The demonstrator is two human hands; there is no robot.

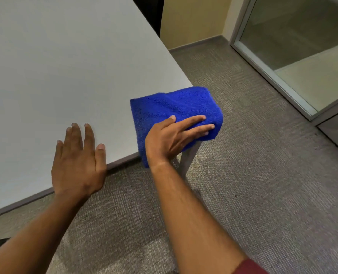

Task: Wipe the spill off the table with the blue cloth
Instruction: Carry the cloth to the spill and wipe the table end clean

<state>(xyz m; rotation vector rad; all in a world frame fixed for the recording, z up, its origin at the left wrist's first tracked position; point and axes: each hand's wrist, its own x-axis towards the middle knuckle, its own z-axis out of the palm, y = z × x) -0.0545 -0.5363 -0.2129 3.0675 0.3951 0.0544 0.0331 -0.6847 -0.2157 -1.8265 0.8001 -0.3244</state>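
Head view shows the right hand (170, 139) pressing flat, not clenched, on the blue cloth (170, 107) at the table (65, 66) corner, left hand (79, 161) resting flat nearby; half overhanging, the cloth may slip to the carpet (263, 175).

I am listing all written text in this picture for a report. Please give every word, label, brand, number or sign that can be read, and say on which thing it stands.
There is no readable text in this view.
The blue cloth shows no tag or label.
The table top is plain grey, with no marking.
The carpet, the wall and the glass door show no sign.
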